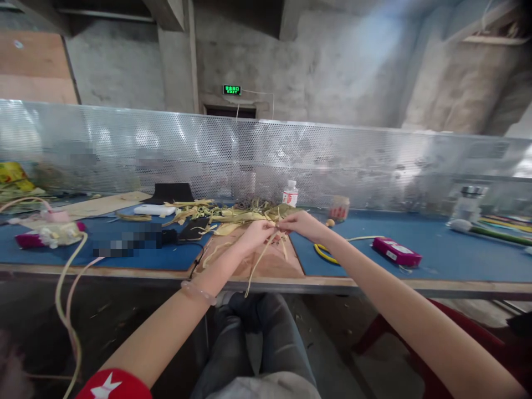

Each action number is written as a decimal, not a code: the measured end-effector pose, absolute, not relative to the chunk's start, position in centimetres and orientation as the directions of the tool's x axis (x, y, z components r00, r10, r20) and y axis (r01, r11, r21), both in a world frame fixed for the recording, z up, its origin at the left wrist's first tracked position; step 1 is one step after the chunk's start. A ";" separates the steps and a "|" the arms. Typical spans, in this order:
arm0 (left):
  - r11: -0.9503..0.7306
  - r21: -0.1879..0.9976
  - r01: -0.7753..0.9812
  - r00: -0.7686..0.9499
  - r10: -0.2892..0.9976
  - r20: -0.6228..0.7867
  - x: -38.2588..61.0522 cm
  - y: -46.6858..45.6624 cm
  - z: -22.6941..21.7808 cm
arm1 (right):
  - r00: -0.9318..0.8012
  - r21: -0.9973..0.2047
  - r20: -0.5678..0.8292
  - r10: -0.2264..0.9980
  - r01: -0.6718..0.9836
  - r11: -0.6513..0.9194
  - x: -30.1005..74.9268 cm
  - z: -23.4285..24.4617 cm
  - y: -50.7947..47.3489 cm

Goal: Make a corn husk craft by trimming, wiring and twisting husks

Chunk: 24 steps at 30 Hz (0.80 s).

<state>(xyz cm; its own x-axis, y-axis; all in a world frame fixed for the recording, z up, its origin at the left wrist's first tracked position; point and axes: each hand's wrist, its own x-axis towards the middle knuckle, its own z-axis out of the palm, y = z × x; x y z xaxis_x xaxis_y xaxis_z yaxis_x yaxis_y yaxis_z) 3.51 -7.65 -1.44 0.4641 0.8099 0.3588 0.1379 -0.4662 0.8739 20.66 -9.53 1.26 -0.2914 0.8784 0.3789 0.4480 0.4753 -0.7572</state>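
Observation:
My left hand and my right hand meet above a brown board at the table's front edge. Both pinch thin pale-yellow leaf strips that dangle from the fingers down past the table edge. The fingers of each hand are closed on the strips. Just behind the hands lies a heap of yellow-green leaves. A clear bangle sits on my left wrist.
The blue table carries a small white bottle, a pink box, a yellow-handled tool, a red-white cup and a white case. A perforated metal screen backs it. Pale cords hang at left. My knees are underneath.

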 end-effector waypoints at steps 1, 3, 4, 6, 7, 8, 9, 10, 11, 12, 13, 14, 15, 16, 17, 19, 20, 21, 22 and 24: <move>-0.475 0.871 0.129 0.463 0.805 0.371 3.6 -7.5 -1.6 | -0.281 -0.772 0.370 0.886 0.438 0.461 20.7 1.2 -9.5; -0.508 0.852 0.125 0.468 0.788 0.401 3.6 -7.2 -2.0 | -0.264 -0.781 0.370 0.891 0.431 0.452 20.6 1.2 -9.5; -0.527 0.839 0.133 0.475 0.777 0.412 3.6 -6.9 -2.2 | -0.260 -0.777 0.377 0.889 0.433 0.457 20.5 1.1 -9.5; -0.557 0.815 0.160 0.487 0.763 0.426 3.4 -6.5 -2.5 | -0.266 -0.754 0.393 0.880 0.455 0.474 20.4 1.0 -9.5; -0.568 0.804 0.177 0.488 0.760 0.429 3.3 -6.3 -2.7 | -0.272 -0.735 0.402 0.874 0.474 0.485 20.3 0.9 -9.4; -0.576 0.794 0.193 0.485 0.760 0.433 3.2 -6.1 -2.8 | -0.276 -0.712 0.412 0.868 0.497 0.496 20.2 0.8 -9.4; -0.583 0.786 0.205 0.480 0.760 0.438 3.1 -6.0 -3.0 | -0.280 -0.687 0.423 0.862 0.521 0.507 20.2 0.7 -9.3; -0.586 0.782 0.212 0.477 0.760 0.441 3.0 -5.9 -3.1 | -0.284 -0.661 0.436 0.854 0.543 0.518 20.2 0.6 -9.3; -0.581 0.785 0.214 0.477 0.763 0.435 3.0 -5.9 -3.3 | -0.287 -0.637 0.448 0.847 0.562 0.528 20.2 0.5 -9.3; -0.570 0.795 0.208 0.479 0.768 0.425 3.1 -5.9 -3.4 | -0.289 -0.617 0.461 0.839 0.576 0.536 20.2 0.4 -9.3; -0.555 0.808 0.199 0.482 0.773 0.412 3.1 -5.9 -3.4 | -0.290 -0.599 0.470 0.834 0.589 0.543 20.3 0.3 -9.3; -0.540 0.819 0.193 0.487 0.777 0.398 3.2 -6.0 -3.5 | -0.288 -0.582 0.479 0.829 0.603 0.545 20.3 0.2 -9.4; -0.528 0.826 0.195 0.492 0.782 0.384 3.3 -6.0 -3.5 | -0.284 -0.565 0.488 0.825 0.618 0.547 20.3 0.1 -9.6; -0.518 0.831 0.201 0.495 0.786 0.370 3.4 -6.1 -3.5 | -0.278 -0.546 0.498 0.821 0.634 0.547 20.3 0.1 -9.7; -0.508 0.835 0.211 0.496 0.792 0.357 3.4 -6.2 -3.5 | -0.273 -0.524 0.509 0.816 0.654 0.545 20.2 0.1 -9.9; -0.491 0.845 0.214 0.496 0.799 0.339 3.3 -6.3 -3.3 | -0.258 -0.474 0.532 0.807 0.698 0.536 20.0 0.1 -10.2; -0.485 0.853 0.195 0.495 0.799 0.341 3.3 -6.4 -3.3 | -0.249 -0.453 0.538 0.805 0.720 0.526 19.8 0.1 -10.3; -0.474 0.865 0.163 0.497 0.797 0.343 3.2 -6.4 -3.2 | -0.243 -0.436 0.540 0.806 0.738 0.515 19.6 0.2 -10.4; -0.459 0.880 0.126 0.503 0.794 0.342 3.1 -6.5 -3.1 | -0.235 -0.422 0.541 0.808 0.754 0.503 19.3 0.3 -10.5; -0.418 0.906 0.068 0.521 0.789 0.326 2.9 -6.7 -2.9 | -0.231 -0.394 0.545 0.806 0.778 0.490 18.9 0.5 -10.6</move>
